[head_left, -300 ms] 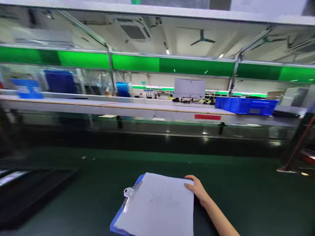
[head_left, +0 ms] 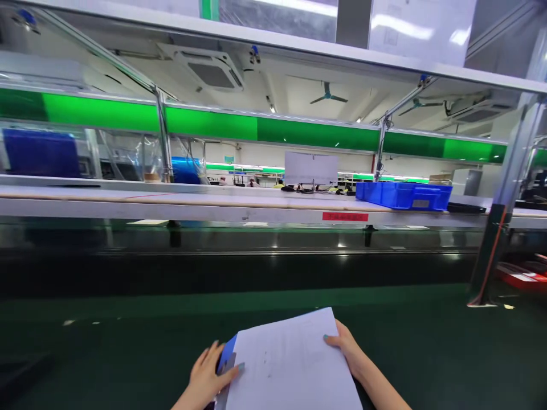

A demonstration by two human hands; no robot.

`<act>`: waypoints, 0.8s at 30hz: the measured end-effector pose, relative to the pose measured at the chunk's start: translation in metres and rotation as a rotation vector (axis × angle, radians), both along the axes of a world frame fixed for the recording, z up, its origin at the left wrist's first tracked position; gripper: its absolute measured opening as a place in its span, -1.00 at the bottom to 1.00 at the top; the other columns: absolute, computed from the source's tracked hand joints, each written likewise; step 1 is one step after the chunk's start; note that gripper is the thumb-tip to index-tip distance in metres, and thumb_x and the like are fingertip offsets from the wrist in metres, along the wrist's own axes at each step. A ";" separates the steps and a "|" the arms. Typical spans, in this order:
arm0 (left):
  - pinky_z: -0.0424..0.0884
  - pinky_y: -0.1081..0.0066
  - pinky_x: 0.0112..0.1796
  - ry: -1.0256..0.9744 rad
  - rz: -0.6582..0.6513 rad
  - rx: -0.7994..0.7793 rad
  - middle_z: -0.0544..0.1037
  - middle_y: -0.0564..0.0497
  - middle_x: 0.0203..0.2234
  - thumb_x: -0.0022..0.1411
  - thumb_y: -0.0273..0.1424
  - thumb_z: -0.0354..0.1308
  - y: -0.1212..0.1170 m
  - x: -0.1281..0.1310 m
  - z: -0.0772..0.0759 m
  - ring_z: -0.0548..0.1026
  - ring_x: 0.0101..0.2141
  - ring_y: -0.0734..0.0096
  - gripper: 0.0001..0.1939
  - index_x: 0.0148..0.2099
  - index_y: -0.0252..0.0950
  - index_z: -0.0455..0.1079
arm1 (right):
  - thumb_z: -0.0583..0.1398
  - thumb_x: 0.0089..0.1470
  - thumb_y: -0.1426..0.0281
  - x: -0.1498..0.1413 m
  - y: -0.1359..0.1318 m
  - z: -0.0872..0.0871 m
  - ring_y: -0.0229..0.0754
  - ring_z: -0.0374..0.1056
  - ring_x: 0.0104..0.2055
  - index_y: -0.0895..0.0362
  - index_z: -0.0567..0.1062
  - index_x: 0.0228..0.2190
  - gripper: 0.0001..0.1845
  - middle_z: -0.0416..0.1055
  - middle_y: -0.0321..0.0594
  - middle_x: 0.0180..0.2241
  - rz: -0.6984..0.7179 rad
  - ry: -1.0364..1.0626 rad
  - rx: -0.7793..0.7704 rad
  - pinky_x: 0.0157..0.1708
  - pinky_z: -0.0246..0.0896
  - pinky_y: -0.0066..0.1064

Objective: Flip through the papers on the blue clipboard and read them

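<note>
The clipboard (head_left: 225, 354) lies low in the middle of your view on the dark green desk (head_left: 427, 353), and almost all of it is covered by the white sheet of paper (head_left: 290, 364) on top; only a blue corner and a bit of the metal clip show at the left edge. Your left hand (head_left: 207, 373) is on that corner, its fingers (head_left: 209, 354) curled loosely over the clip end with the thumb pressing on the paper's edge, so it pinches board and sheet together. Your right hand (head_left: 348, 350) holds the opposite side, thumb laid flat on the top of the paper near its far right corner and the other fingers tucked out of sight beneath, so you cannot tell how they sit. The sheet is turned slightly, its far corner pointing away from you. Beyond the desk runs a dark, glossy belt channel (head_left: 256, 267), and above it a long pale shelf (head_left: 213, 208) with a red label (head_left: 345, 216) on its front edge. A blue bin (head_left: 404, 195) stands on that shelf to the right, well apart from your hands, and a green strip (head_left: 213, 122) runs overhead.
</note>
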State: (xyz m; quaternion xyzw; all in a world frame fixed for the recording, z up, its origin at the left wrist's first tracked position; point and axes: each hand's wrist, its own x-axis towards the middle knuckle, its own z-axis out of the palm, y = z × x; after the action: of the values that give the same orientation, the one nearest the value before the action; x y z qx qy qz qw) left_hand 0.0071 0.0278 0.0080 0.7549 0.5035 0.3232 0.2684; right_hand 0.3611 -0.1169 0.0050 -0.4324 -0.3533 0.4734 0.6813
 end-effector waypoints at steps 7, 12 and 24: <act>0.53 0.23 -0.11 -0.832 -0.187 -0.544 0.63 -0.08 -0.17 -0.36 0.12 0.53 0.005 0.018 0.011 0.59 -0.12 -0.07 -0.01 0.11 -0.20 0.41 | 0.54 -0.20 0.06 0.004 0.014 0.014 0.31 0.49 -0.03 0.18 0.52 -0.01 -0.22 0.56 0.08 -0.09 -0.157 0.007 0.143 0.01 0.38 0.08; 0.50 0.33 -0.17 -0.826 -0.172 -0.419 0.61 -0.06 -0.20 -0.22 -0.01 0.56 -0.008 0.014 0.010 0.56 -0.16 0.06 -0.18 0.04 -0.23 0.40 | 0.47 -0.04 0.00 -0.003 0.006 0.017 0.28 0.45 0.05 0.13 0.50 0.07 -0.26 0.52 0.06 0.01 -0.194 -0.064 0.102 0.08 0.38 0.07; 0.47 0.36 -0.01 -1.021 -0.068 -0.446 0.53 -0.03 0.09 -0.26 -0.15 0.61 -0.017 0.010 0.036 0.49 0.08 0.04 0.15 0.36 -0.03 0.17 | 0.45 -0.08 -0.08 0.007 0.007 -0.006 0.31 0.43 0.09 0.20 0.59 -0.04 -0.26 0.52 0.13 0.00 -0.047 -0.327 -0.065 0.16 0.33 0.10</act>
State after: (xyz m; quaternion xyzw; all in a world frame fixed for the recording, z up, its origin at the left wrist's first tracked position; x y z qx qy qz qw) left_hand 0.0171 0.0112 0.0443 0.4432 0.3411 0.5247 0.6418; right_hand 0.3683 -0.1100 -0.0012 -0.5335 -0.4337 0.3918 0.6113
